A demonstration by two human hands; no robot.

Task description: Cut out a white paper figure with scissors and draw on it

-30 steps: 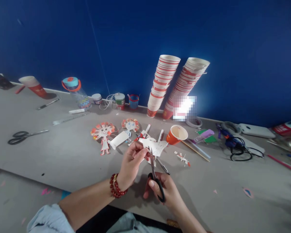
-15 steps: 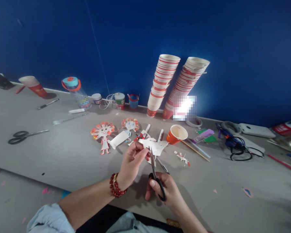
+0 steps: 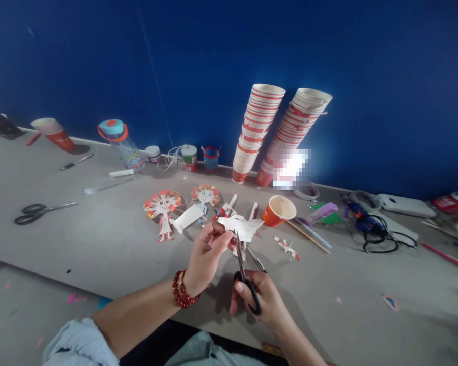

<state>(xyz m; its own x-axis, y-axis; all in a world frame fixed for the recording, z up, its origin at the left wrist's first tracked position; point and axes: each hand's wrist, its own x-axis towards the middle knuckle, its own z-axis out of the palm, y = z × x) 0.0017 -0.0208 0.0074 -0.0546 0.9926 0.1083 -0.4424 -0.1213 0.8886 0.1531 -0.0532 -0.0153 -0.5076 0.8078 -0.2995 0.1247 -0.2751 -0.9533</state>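
Between thumb and fingers, my left hand (image 3: pixel 209 249) pinches a white paper piece (image 3: pixel 244 229) that bears thin drawn lines. My right hand (image 3: pixel 263 297) grips black-handled scissors (image 3: pixel 241 256), with fingers through the loops. Their blades point up and meet the paper's lower edge close to my left thumb. Beyond my left hand lie a paper doll with a red-and-white fringe (image 3: pixel 163 206) and a second paper doll (image 3: pixel 205 195), partly under a white strip (image 3: pixel 188 217). A paper cup (image 3: pixel 278 211) stands just right of the held paper.
Two tall stacks of paper cups (image 3: pixel 257 132) lean by the blue wall. Another pair of scissors (image 3: pixel 36 212) lies at the left, near a clear bottle (image 3: pixel 120 145). Paper scraps (image 3: pixel 287 247), a wooden stick (image 3: pixel 309 236) and a black cable (image 3: pixel 379 236) lie to the right.
Hardly anything differs. Both hands keep their places with the paper and the scissors, and the whole view has shifted very slightly.
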